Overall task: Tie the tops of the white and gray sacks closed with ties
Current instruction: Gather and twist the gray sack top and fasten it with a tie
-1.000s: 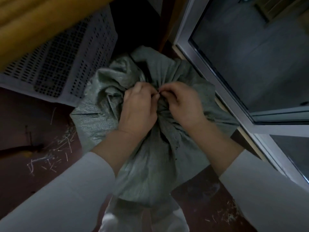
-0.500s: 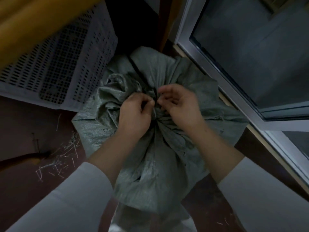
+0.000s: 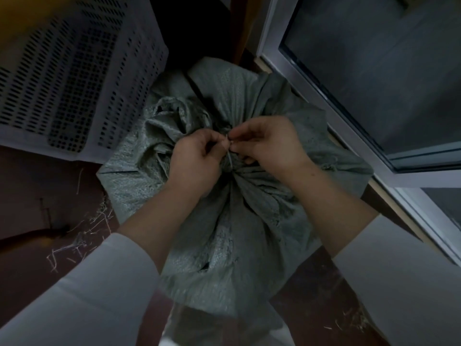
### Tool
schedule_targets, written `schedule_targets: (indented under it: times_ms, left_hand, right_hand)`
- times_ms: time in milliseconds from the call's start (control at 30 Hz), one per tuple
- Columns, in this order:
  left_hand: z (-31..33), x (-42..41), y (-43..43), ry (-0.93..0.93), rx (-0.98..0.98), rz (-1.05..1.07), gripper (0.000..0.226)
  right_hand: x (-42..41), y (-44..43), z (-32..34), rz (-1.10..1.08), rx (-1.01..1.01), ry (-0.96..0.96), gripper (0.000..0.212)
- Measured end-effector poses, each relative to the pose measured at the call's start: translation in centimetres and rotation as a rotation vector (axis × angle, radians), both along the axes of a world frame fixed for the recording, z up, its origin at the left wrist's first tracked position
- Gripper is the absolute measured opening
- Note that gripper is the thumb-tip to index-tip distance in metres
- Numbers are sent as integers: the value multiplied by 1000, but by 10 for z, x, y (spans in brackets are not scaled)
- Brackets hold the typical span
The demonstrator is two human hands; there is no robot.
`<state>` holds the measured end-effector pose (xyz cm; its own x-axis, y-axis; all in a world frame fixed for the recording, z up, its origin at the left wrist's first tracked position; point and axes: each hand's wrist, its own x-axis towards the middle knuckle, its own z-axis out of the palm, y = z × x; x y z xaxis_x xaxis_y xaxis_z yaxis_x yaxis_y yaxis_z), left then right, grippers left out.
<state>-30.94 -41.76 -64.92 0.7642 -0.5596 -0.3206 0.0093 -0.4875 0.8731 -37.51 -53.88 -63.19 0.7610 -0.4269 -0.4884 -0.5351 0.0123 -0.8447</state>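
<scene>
Gray sack (image 3: 224, 221) neck gathered; left hand (image 3: 197, 158) and right hand (image 3: 269, 146) both pinch thin tie (image 3: 228, 156) at neck, fastening unfinished; white sack not visible, presumably left

Coarse woven matt gray sack (image 3: 224, 236), perforated smooth plastic crate (image 3: 74, 78), glossy glass door (image 3: 374, 71)

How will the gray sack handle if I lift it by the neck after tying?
Probably floppy: the gray sack is woven cloth that folds in deep creases toward its gathered neck. Likely fairly heavy, since it bulges full and sits broad on the floor, so it is unlikely to roll. The thin tie, pinched by the left hand and right hand, may slip if loose.
</scene>
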Motion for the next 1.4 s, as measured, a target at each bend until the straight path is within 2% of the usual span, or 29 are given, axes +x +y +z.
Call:
schedule_targets:
  times_ms: [133,333,533,733,800,967,1000,1100,1200,1400]
  left_hand:
    - [-2,0,-1,-16,17,3,5]
    - [-4,0,-6,-77,20,-34,6]
    - [-3,4,-3,-93,-20,-195,11]
    - [-6,-3,-4,-135,-152,-149,8]
    - [-8,-6,-9,-191,-160,-127,16]
    - [-11,-12,-7,-268,-163,-115,15]
    - [-11,-14,-7,-270,-160,-116,15]
    - [-10,-15,-9,-276,-149,-121,14]
    - [-11,-13,-9,-294,-143,-126,14]
    - [-13,-12,-10,-300,-132,-133,13]
  right_hand:
    - [1,0,-2,38,-100,25,17]
    - [4,-13,7,-37,113,82,13]
    - [3,-12,8,-142,137,66,13]
    - [-1,-16,9,-152,159,22,15]
    - [-3,-18,9,-121,152,13,17]
    - [-6,-20,14,-165,252,56,13]
    - [-6,-20,16,-170,249,82,11]
    - [-1,-21,20,-159,192,171,25]
    - [2,-24,22,-77,111,201,29]
    - [3,-24,21,11,67,194,13]
